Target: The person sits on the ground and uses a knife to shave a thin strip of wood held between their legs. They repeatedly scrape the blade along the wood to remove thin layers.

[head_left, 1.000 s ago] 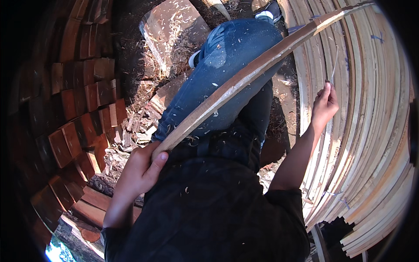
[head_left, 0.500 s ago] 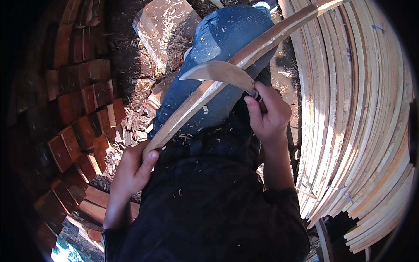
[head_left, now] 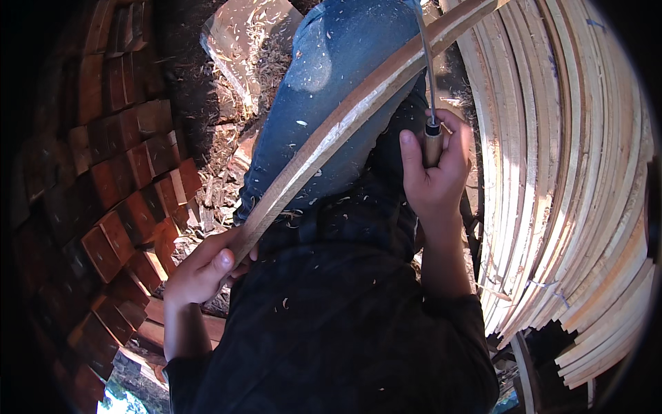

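A long wooden stick (head_left: 324,141) slants across my lap, from lower left up to the far right, with a pale freshly cut face along it. My left hand (head_left: 207,265) is closed around its near end. In my right hand (head_left: 441,169) is a curved knife (head_left: 432,146), gripped by its wooden handle with a dark collar. Its blade shows almost edge-on, pointing away from me and crossing the stick near the far end; whether it touches the wood I cannot tell. Under the stick is my leg in blue jeans (head_left: 338,62), dotted with shavings.
Stacked reddish-brown wood blocks (head_left: 107,245) rise on the left. To the right lies a large pile of long pale wood strips (head_left: 545,172). A flat shaving-strewn slab (head_left: 252,41) lies on the ground beyond my knee, with wood chips (head_left: 214,155) around it.
My right hand has turned the knife, so the blade swings from broadside across the stick's middle to nearly edge-on farther along. The stick has shifted slightly; my left hand still holds it.
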### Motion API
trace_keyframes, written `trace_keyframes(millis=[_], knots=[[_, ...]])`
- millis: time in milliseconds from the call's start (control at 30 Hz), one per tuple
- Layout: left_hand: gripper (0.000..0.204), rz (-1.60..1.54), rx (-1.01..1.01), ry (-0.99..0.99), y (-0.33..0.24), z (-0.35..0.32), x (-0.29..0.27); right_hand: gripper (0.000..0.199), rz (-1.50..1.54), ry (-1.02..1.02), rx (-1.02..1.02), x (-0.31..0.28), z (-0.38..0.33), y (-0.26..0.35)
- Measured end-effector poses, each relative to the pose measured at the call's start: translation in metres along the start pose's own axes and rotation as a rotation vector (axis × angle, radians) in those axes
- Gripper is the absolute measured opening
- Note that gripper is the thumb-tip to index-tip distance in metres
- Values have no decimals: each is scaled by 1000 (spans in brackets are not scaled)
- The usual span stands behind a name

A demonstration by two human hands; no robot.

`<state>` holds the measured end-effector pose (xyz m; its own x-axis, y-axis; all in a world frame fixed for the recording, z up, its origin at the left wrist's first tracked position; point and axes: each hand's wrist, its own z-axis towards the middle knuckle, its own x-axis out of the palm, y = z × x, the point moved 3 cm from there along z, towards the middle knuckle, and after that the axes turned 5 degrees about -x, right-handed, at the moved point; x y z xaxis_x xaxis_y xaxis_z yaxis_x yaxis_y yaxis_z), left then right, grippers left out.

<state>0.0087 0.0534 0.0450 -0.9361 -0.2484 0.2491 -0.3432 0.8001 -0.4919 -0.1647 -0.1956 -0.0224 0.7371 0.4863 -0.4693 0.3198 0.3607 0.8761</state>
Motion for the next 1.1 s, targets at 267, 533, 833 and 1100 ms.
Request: trace_keyframes(millis=[267, 533, 833, 1100], knots=[[56, -107, -133, 64, 10, 7, 0, 27, -4, 61, -65, -20, -12, -1], [49, 418, 142, -440, -21, -18, 16, 27, -154, 161, -223, -19, -5, 39], [47, 506, 146, -527, -12, -15, 12, 31, -457, 55, -503, -16, 17, 6], [43, 520, 169, -534, -14, -13, 16, 32, -528, 16, -529, -24, 22, -1]])
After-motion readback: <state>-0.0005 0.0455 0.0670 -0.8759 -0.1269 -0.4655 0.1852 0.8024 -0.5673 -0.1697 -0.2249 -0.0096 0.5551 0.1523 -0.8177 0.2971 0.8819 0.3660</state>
